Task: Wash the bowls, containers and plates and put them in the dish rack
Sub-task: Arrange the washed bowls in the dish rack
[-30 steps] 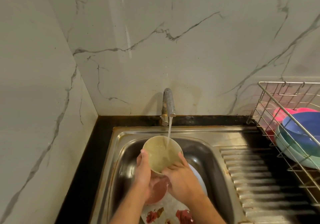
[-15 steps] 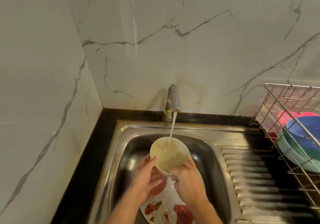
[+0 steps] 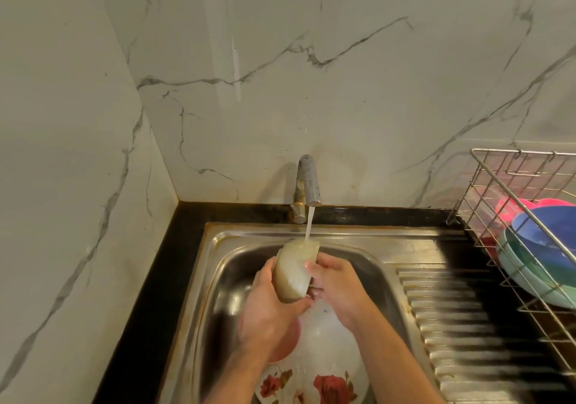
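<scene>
Tipped onto its side since a moment ago, the cream bowl [image 3: 294, 271] sits under the tap [image 3: 307, 182] stream, left hand [image 3: 269, 310] and right hand [image 3: 335, 285] fingers wrapped around it, rinsing its outside above the sink [image 3: 224, 282].

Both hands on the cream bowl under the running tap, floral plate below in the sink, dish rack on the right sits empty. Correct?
Not quite: the dish rack is not empty. The head view shows a blue bowl, a teal bowl and something pink in it. The rest holds: left hand and right hand hold the cream bowl under the tap, floral plate below.
</scene>
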